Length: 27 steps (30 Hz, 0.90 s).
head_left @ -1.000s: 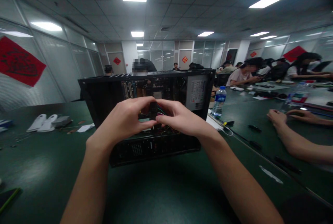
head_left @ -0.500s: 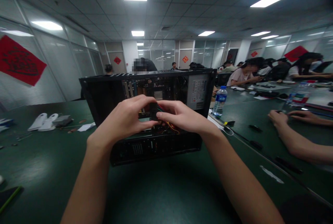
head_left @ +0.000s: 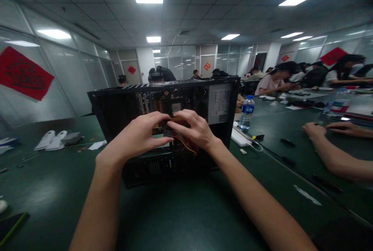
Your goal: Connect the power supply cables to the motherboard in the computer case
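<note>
An open black computer case (head_left: 116,107) lies on its side on the dark green table (head_left: 180,212), its inside facing me. Both my hands reach into it. My left hand (head_left: 136,136) and my right hand (head_left: 194,128) pinch together a small black connector (head_left: 167,131) with red, yellow and black wires (head_left: 186,144) trailing from it. Behind my fingers show the motherboard (head_left: 171,101) and the power supply (head_left: 219,105) with its white label.
A water bottle (head_left: 246,112) stands right of the case, by a white flat object (head_left: 240,137). Another person's arms (head_left: 335,150) rest on the table at right. White items (head_left: 52,140) and paper scraps lie at left. More people sit further back.
Both hands have moved slightly deeper into the case with the connector. More of the coloured wires shows below my right hand.
</note>
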Available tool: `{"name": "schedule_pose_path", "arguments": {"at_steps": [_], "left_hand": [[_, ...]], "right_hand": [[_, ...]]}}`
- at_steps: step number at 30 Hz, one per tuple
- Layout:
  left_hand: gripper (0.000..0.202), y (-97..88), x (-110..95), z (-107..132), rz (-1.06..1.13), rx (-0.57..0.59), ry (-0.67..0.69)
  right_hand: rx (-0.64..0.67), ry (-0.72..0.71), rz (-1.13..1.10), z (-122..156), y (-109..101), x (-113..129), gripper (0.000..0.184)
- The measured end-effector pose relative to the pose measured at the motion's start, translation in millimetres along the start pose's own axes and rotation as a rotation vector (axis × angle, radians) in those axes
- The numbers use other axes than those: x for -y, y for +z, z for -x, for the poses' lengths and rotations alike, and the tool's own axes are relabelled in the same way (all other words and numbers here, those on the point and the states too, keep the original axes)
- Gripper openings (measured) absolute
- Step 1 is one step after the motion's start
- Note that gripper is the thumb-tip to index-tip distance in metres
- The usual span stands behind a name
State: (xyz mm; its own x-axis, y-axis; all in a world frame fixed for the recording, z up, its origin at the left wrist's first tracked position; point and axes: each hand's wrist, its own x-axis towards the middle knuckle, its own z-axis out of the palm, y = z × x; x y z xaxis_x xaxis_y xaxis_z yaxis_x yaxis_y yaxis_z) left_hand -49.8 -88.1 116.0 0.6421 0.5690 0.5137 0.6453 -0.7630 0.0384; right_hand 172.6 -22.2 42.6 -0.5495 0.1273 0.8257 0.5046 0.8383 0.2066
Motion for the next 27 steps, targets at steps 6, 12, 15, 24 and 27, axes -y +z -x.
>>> {"name": "schedule_pose_path", "arguments": {"at_steps": [6,12,15,24,27], "left_hand": [[0.049,11.1,17.7,-2.7,0.119,0.08,-0.064],[0.041,22.4,28.3,-7.0,0.152,0.086,-0.089],[0.037,28.8,28.3,-9.0,0.139,0.047,-0.126],[0.042,63.7,25.4,-17.7,0.203,0.178,-0.312],[0.04,88.5,34.6,-24.8,0.267,0.17,-0.4]], "right_hand": [[0.044,-0.123,-0.061,-2.8,7.9,6.9,0.024],[0.112,-0.071,0.047,0.3,18.0,4.3,0.027],[0.137,0.024,0.182,2.2,18.9,2.5,0.029],[0.343,0.33,0.413,-1.0,12.5,4.6,0.025],[0.417,0.369,0.424,-1.3,16.6,4.8,0.024]]}}
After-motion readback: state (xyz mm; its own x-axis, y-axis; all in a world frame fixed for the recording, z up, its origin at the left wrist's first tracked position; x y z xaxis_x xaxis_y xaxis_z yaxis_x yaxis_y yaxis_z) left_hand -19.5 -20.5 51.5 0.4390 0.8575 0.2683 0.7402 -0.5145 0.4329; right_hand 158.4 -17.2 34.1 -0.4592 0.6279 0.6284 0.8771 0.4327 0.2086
